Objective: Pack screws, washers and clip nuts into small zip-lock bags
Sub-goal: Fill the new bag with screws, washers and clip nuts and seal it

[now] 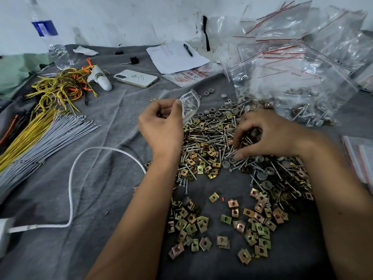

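My left hand point(161, 126) pinches a small clear zip-lock bag point(190, 104) between thumb and fingers, lifted above the cloth; grey washers show inside it. My right hand point(266, 134) reaches down into a heap of screws point(210, 138), its curled fingertips gathering several screws. Grey round washers point(226, 164) lie mixed among the screws. Brass-coloured clip nuts point(193, 225) are scattered over the grey cloth close to me, between my forearms and to the right.
Filled and empty zip-lock bags point(298, 73) pile up at the back right; more flat bags point(361, 158) lie at the right edge. Cable ties point(44, 134), coloured wires point(60, 85), a white cable point(70, 190), a phone point(136, 78), paper with a pen point(177, 55) and a water bottle point(50, 35) lie to the left and behind.
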The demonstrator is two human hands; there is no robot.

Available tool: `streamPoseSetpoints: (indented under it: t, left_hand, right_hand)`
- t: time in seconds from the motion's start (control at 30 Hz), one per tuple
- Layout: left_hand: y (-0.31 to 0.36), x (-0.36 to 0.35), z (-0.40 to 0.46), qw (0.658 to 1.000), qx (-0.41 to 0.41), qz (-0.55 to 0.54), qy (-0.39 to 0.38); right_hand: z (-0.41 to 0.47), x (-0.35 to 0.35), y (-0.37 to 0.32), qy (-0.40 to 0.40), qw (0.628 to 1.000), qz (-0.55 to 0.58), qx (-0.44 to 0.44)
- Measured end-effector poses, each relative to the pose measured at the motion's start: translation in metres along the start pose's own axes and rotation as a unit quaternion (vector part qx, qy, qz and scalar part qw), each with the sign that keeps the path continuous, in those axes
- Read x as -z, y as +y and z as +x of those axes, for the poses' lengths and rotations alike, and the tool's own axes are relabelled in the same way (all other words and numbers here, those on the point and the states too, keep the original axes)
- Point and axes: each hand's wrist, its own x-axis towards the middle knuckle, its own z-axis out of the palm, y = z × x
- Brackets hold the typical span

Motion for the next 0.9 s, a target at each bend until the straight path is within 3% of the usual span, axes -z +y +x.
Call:
streamPoseSetpoints:
  t: [0.2,0.43,0.57,0.8,0.9]
  left_hand:
    - [-0.002,-0.002,-0.007,0.991,-0.019,0.086,-0.098]
    - [-0.001,-0.007,-0.017,0.966,-0.087,0.167,-0.179]
    - [-0.002,-0.01,-0.02,0.965,-0.075,0.154,-0.2]
    - [-0.001,-0.009,-0.022,0.969,-0.074,0.145,-0.185]
    - [-0.001,-0.008,-0.02,0.973,-0.061,0.149,-0.167]
  right_hand:
    - [0.003,-0.005,-0.003,0.008,1.0,0.009,0.027]
    - [0.009,-0.008,-0.002,0.139,0.975,0.16,0.064]
    - [0.014,-0.016,-0.01,0.268,0.918,0.268,0.117]
    - [0.022,-0.028,-0.014,0.267,0.91,0.299,0.11]
    - [0.021,-0.025,-0.012,0.314,0.898,0.291,0.099]
